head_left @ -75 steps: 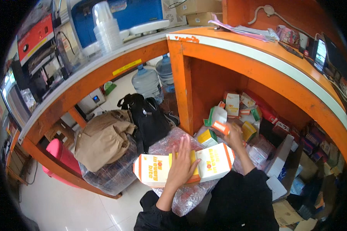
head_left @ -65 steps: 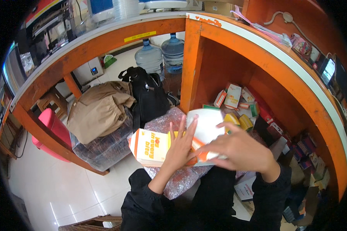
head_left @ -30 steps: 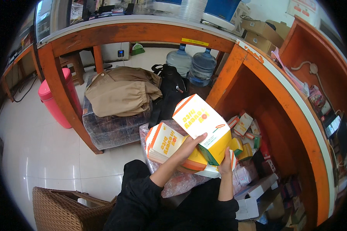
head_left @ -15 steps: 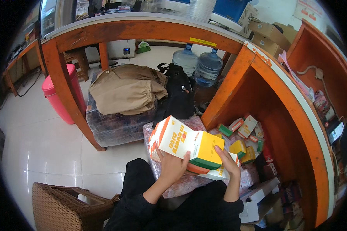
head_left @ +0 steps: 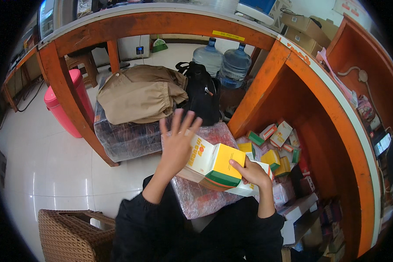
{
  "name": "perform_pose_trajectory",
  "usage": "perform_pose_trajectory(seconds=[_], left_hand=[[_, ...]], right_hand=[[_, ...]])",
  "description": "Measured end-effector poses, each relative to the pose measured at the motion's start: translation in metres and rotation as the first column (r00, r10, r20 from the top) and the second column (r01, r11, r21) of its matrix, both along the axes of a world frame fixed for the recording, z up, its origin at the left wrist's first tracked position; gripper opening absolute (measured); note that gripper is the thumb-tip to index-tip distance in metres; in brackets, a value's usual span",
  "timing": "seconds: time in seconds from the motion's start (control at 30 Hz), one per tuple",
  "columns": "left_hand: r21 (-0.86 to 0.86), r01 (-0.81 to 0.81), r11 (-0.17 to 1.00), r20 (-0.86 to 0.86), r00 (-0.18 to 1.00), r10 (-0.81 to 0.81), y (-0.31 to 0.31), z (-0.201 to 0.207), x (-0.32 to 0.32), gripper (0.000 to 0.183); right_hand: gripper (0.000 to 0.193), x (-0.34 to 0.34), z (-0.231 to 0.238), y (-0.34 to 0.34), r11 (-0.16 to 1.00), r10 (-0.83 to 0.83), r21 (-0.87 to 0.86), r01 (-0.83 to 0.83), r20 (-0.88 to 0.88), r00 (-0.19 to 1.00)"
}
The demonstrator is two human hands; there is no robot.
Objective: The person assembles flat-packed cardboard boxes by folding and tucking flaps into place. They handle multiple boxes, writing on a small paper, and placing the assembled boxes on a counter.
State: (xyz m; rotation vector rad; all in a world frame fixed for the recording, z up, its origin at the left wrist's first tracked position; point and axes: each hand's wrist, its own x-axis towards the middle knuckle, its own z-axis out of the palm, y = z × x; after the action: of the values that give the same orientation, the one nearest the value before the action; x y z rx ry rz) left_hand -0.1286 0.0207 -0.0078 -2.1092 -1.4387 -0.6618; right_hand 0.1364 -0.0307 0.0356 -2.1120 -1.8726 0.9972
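One yellow-and-white carton (head_left: 225,158): lying over the plastic-wrapped bundle (head_left: 198,203). Right hand (head_left: 254,173): gripping its right side, thumb pressing the yellow face. Left hand (head_left: 177,146): hovering, raised, at the left end, fingers splaying wide.

Yellow-orange lettering (head_left: 199,151) on white-and-yellow carton (head_left: 209,159) near left fingers (head_left: 176,123), dark print (head_left: 228,35) on yellow label (head_left: 240,37) on orange table beam (head_left: 161,26) well beyond them.

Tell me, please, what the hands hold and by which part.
The right hand holds the top carton by its yellow panel's right edge; the left hand seemingly grips nothing.
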Motion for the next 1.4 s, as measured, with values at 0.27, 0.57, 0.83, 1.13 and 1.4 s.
perform_pose_trajectory(seconds=[0.27,0.57,0.83,1.13,1.4], left_hand=[[-0.394,0.461,0.795,0.559,0.807,-0.191,0.015,-0.074,0.029,0.046],[-0.393,0.474,0.788,0.563,0.802,-0.201,0.015,-0.084,0.028,0.046],[-0.503,0.372,0.780,0.384,0.905,-0.184,-0.001,0.019,0.052,0.053],[-0.450,0.509,0.733,0.142,0.852,-0.504,-0.038,0.047,0.125,0.048],[-0.496,0.612,0.616,0.392,0.791,-0.469,-0.020,0.027,0.097,0.048]], right_hand=[[0.073,-0.011,-0.012,-0.017,0.947,-0.070,0.317,0.053,0.042,0.997],[0.028,0.026,-0.119,-0.015,0.750,-0.220,0.651,0.117,0.078,0.972],[0.030,0.033,-0.144,-0.017,0.647,-0.259,0.756,0.101,0.093,0.961],[0.043,0.063,-0.128,-0.009,0.775,-0.221,0.586,0.236,-0.098,0.970],[0.052,0.073,-0.060,-0.023,0.753,-0.185,0.634,0.178,-0.056,0.981]])
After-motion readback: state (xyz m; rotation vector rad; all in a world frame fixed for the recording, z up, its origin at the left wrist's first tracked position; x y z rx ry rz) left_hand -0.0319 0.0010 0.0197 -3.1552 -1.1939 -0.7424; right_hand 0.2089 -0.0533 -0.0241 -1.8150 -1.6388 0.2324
